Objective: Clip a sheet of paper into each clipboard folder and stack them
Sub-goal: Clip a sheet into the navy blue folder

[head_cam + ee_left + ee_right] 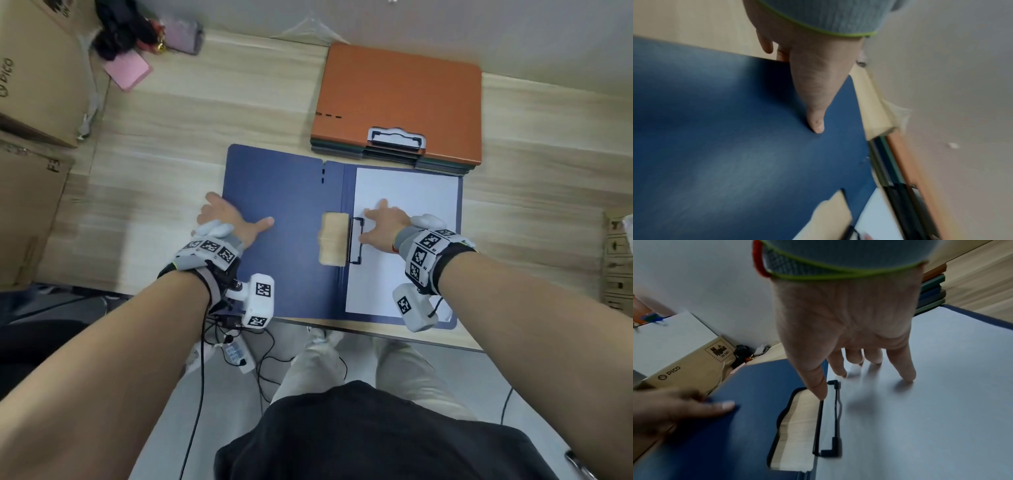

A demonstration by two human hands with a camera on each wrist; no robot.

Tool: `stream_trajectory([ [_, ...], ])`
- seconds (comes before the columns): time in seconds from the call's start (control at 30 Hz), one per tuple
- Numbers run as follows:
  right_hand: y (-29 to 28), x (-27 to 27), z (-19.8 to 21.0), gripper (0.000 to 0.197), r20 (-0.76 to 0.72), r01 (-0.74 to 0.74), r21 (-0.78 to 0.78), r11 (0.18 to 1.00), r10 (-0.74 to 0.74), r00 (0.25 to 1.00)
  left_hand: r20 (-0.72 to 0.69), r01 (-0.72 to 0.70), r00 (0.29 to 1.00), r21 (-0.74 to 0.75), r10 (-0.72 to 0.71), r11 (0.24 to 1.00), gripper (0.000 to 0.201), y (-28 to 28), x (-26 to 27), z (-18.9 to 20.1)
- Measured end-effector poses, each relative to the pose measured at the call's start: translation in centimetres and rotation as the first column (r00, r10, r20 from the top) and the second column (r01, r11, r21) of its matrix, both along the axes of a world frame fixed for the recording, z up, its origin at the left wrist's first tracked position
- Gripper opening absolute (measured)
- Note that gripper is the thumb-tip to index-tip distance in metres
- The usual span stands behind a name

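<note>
Right hand (844,324) fingers (904,369) spread, pressing paper (407,192); left hand (227,219) grips folder cover (281,212).

Blue clipboard folder (284,205) lies wide open and flat at the table's near edge, its left cover bare with a rounded cut-out (331,238) by the spine showing the wood beneath. On the right panel sits a white sheet of paper (411,192), flat and squared to the panel, its left edge under the thin black wire clip (355,241) beside the spine. Just behind, touching the open folder's far edge, is a neat stack of closed clipboard folders (394,150), an orange rectangular folder (400,89) on top with its silver metal clip (396,137) facing near, green and dark edges underneath.
</note>
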State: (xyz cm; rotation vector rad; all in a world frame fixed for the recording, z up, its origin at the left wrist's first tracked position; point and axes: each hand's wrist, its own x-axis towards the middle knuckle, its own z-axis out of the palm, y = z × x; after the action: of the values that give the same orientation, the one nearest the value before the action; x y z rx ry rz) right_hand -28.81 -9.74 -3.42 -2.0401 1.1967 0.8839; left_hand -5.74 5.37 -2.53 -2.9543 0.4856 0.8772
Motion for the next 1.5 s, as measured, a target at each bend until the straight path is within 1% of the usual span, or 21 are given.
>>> stream_trajectory([
  [0.07,0.0,-0.1,0.5,0.064,0.009,0.027,0.026,0.999,-0.027,1.000,-0.005,0.059,0.998,-0.121,-0.060,0.991,0.089,-1.1,0.2,1.8],
  [0.17,-0.2,-0.3,1.7,0.064,0.039,0.091,0.091,0.992,-0.095,0.995,0.079,0.245,0.969,-0.197,-0.233,0.949,0.072,-2.7,-0.6,5.7],
  [0.23,-0.6,-0.8,2.3,0.062,0.066,0.108,0.157,0.982,-0.120,0.991,0.121,0.381,0.924,-0.243,-0.361,0.892,0.064,-3.6,-2.0,8.4],
  [0.3,-1.1,-1.6,3.0,0.060,0.101,0.196,0.267,0.944,-0.230,0.968,0.131,0.482,0.875,-0.322,-0.466,0.815,0.058,-4.6,-4.0,10.6],
  [0.37,-1.5,-2.5,3.9,0.060,0.129,0.369,0.429,0.825,-0.460,0.879,0.143,0.539,0.833,-0.430,-0.535,0.724,0.052,-5.7,-6.3,11.9],
  [0.5,-3.3,-6.3,6.2,0.066,0.174,0.550,0.648,0.527,-0.806,0.566,0.054,0.547,0.770,-0.568,-0.636,0.615,0.044,-8.1,-11.5,11.3],
  [0.57,-4.6,-8.9,6.6,0.073,0.167,0.590,0.700,0.402,-0.896,0.411,-0.016,0.568,0.732,-0.538,-0.681,0.624,0.042,-9.1,-13.2,8.4],
  [0.67,-6.1,-12.0,6.3,0.088,0.151,0.571,0.744,0.348,-0.919,0.363,-0.124,0.550,0.765,-0.383,-0.632,0.742,0.052,-9.6,-13.8,2.6],
  [0.7,-6.2,-12.7,6.1,0.083,0.150,0.574,0.740,0.350,-0.918,0.367,-0.167,0.537,0.778,-0.326,-0.606,0.778,0.062,-9.4,-13.6,1.1],
  [0.8,-6.0,-15.0,4.4,0.034,0.182,0.686,0.596,0.417,-0.902,0.390,-0.230,0.476,0.829,-0.190,-0.510,0.859,0.090,-9.1,-13.5,-1.6],
  [0.83,-5.8,-15.5,3.5,0.024,0.189,0.723,0.525,0.449,-0.890,0.415,-0.239,0.464,0.842,-0.136,-0.483,0.875,0.097,-9.1,-13.3,-2.1],
  [0.93,-5.3,-16.6,0.6,0.022,0.138,0.774,0.393,0.496,-0.864,0.483,-0.275,0.432,0.868,0.003,-0.414,0.902,0.107,-9.8,-13.4,-1.6],
  [1.0,-5.0,-17.0,-0.7,0.023,0.045,0.735,0.322,0.597,-0.785,0.618,-0.304,0.386,0.881,0.013,-0.364,0.923,0.111,-10.5,-13.6,-1.6],
  [1.07,-4.5,-17.5,-1.1,0.036,-0.081,0.567,0.239,0.788,-0.566,0.821,-0.346,0.306,0.893,-0.002,-0.288,0.952,0.120,-11.2,-14.0,-1.8],
  [1.13,-4.0,-17.9,-1.5,0.047,-0.181,0.367,0.142,0.919,-0.341,0.923,-0.386,0.212,0.899,-0.027,-0.206,0.977,0.126,-11.7,-14.5,-1.7],
  [1.17,-3.8,-17.9,-1.5,0.051,-0.205,0.312,0.116,0.943,-0.284,0.937,-0.433,0.146,0.888,-0.050,-0.153,0.988,0.121,-11.8,-14.7,-1.4],
  [1.2,-3.6,-18.3,-1.9,0.053,-0.222,0.280,0.094,0.955,-0.254,0.941,-0.499,0.064,0.861,-0.086,-0.099,0.994,0.108,-12.0,-15.1,-1.5],
  [1.27,-3.5,-18.6,-2.0,0.056,-0.237,0.230,0.072,0.970,-0.208,0.949,-0.615,-0.076,0.786,-0.190,-0.058,0.979,0.067,-12.4,-15.6,-1.4],
  [1.3,-3.5,-18.9,-2.0,0.056,-0.244,0.217,0.062,0.974,-0.196,0.950,-0.636,-0.116,0.769,-0.234,-0.062,0.965,0.057,-12.5,-16.0,-1.1],
  [1.4,-4.0,-19.6,-2.5,0.058,-0.227,0.214,0.050,0.976,-0.197,0.954,-0.647,-0.186,0.758,-0.337,-0.083,0.923,0.045,-13.3,-16.6,0.4],
  [1.5,-4.8,-20.4,-1.7,0.058,-0.241,0.338,0.100,0.936,-0.307,0.921,-0.629,-0.136,0.743,-0.475,-0.228,0.870,0.027,-15.3,-17.7,2.6],
])
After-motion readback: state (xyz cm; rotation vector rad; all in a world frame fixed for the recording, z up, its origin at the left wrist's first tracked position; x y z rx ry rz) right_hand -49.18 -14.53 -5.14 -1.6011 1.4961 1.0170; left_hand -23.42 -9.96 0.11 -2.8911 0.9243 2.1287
